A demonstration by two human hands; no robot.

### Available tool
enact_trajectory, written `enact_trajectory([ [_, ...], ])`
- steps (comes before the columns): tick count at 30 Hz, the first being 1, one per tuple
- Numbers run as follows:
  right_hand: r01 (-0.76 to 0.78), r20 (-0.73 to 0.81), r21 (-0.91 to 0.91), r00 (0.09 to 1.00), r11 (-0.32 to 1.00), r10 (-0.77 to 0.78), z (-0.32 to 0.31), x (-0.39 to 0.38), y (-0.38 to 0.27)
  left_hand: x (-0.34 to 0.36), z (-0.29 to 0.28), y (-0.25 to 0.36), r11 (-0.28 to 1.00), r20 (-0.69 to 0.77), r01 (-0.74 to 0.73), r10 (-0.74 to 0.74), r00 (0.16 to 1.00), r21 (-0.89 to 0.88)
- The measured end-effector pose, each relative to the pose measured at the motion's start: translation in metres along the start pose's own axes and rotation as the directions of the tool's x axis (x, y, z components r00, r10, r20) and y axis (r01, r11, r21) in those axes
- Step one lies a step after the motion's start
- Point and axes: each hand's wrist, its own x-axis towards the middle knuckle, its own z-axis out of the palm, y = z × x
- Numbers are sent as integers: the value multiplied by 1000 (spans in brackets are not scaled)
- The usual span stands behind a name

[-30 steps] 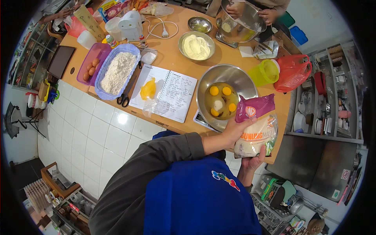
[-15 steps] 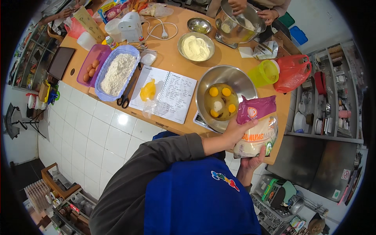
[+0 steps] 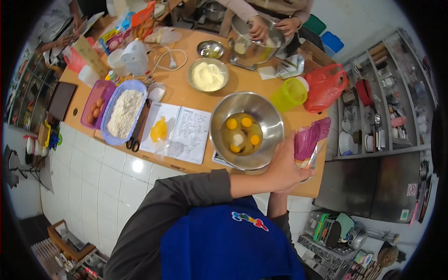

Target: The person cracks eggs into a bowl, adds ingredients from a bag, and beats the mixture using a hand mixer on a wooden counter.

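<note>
White floor tiles (image 3: 102, 172) run below the wooden worktop (image 3: 245, 83), and grey shelves (image 3: 380, 109) stand at the right. Near the worktop's right end is the bag (image 3: 311, 140), its purple top showing, just right of the steel bowl (image 3: 271, 122). The left hand (image 3: 283, 169) has its fingers closed on the bag, covering much of its near side. Most of the right hand (image 3: 280, 192) is hidden beneath the left, so I cannot tell how far its fingers are open or what they hold. Four yolks (image 3: 246, 122) lie in the bowl with a pale heap among them.

Left of the bowl lies an open notebook (image 3: 192, 126), a yellow lump (image 3: 158, 129) in clear plastic on its left page. Further left are scissors (image 3: 134, 144), a blue tub of flour (image 3: 125, 112) and brown eggs (image 3: 96, 112) in a purple tray (image 3: 103, 89). Beyond the bowl stand a dish of cream (image 3: 208, 77), a lime jug (image 3: 288, 95) and a red bag (image 3: 324, 87). At the far side, a co-worker's hand (image 3: 259, 29) reaches into another bowl (image 3: 247, 57).
</note>
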Motion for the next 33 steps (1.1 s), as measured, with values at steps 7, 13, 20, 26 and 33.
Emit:
enact_trajectory([
  [7,-107,115,157,989,982,89,14,12,0,4,-8,25,987,86,-42,29,996,158],
  [13,-360,232,339,927,869,293,11,17,14,-4,-25,24,998,114,-57,57,992,-6],
  [20,-794,437,508,572,334,694,-32,15,28,32,-98,46,829,234,-462,404,884,315],
  [26,-960,260,226,222,164,940,-34,2,19,48,-94,76,496,623,-788,499,602,365],
  [33,-934,77,-321,138,155,988,8,5,-8,36,-78,63,392,668,-870,566,484,299],
])
